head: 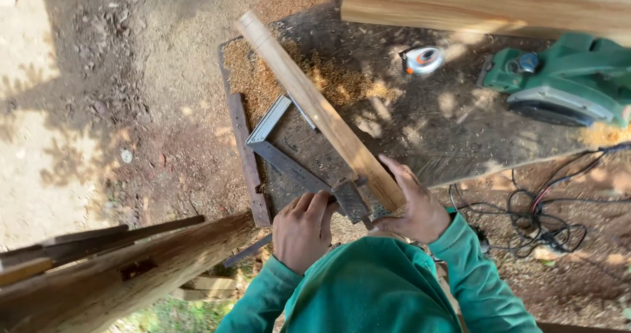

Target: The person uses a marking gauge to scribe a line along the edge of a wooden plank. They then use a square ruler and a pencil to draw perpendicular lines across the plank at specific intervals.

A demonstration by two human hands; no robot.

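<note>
Closest to me are my green sleeves [368, 287], and just past them my two hands work at the near edge of the counter [447, 136]. My left hand [303, 229] is curled into a loose fist, its fingers [314, 203] folded down onto the near end of a metal square [289, 165]; they press on its dark blade, though I cannot tell whether they wrap fully around it. My right hand [414, 208] cups the near end of a long wooden post [319, 109], fingers bent around its right side and thumb tucked underneath, so the grip is closed on the wood. A small grey metal block [351, 200] sits between my hands, touching the post's end.

The post lies tilted across the counter, running from my right hand up and away to the left, its far rounded end reaching past the counter's back-left corner. The square lies just left of it, one arm touching the post midway along. Sawdust [328, 76] is scattered over the dark counter top.

Farther out sit a small tape measure [422, 59] and, to the right, a green electric planer [565, 86]. Black cables [539, 214] coil on the dirt ground to my right. A pale plank [486, 4] crosses the far edge, and rough timbers [118, 267] lean at my lower left.
</note>
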